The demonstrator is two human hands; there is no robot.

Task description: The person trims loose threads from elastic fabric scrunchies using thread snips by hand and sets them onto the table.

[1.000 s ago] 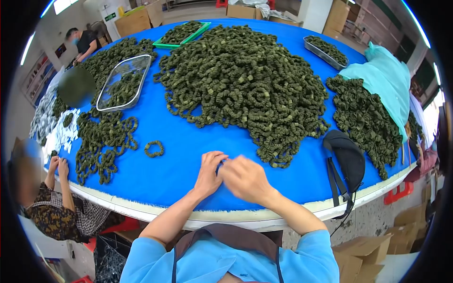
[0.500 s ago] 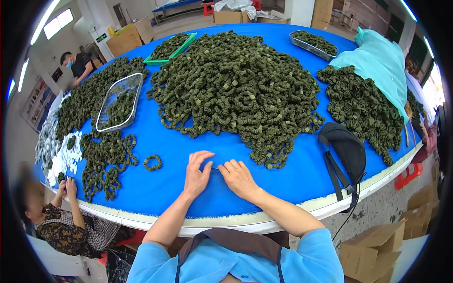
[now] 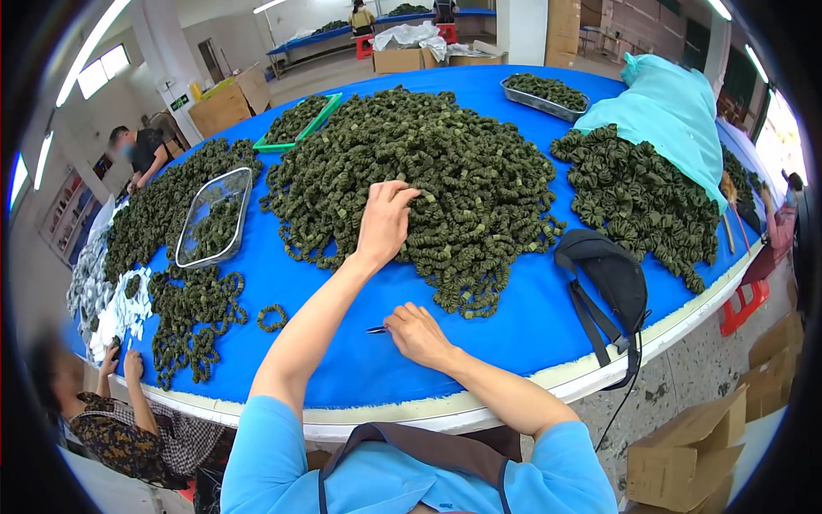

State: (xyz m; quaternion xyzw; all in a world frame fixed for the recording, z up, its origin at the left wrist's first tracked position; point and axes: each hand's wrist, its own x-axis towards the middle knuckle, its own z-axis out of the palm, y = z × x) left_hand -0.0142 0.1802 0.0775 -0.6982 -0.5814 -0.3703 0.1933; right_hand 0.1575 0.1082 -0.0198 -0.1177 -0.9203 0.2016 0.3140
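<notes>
A large heap of dark green ruffled fabric rings (image 3: 462, 163) lies on the blue-covered table (image 3: 342, 368). My left hand (image 3: 385, 218) reaches onto the near side of the heap, fingertips bent against the rings; whether it pinches one is too small to tell. Closer to the table's front edge, my right hand (image 3: 417, 334) rests low over the blue cloth, its fingers closed round a small metal tool (image 3: 377, 330) whose tip points left. A single ring (image 3: 272, 318) lies by itself to the left of my left forearm.
At left are a wire basket (image 3: 214, 214), a smaller pile of rings (image 3: 193, 317) and a co-worker's hands (image 3: 133, 367). A black waist bag (image 3: 604, 283) lies at right, near a teal sack (image 3: 664, 120). Behind stand a green tray (image 3: 300, 124) and a metal tray (image 3: 545, 96).
My left hand has left my right hand and moved forward onto the heap. My right hand stays near the front, where the metal tool now shows. The view has shifted.
</notes>
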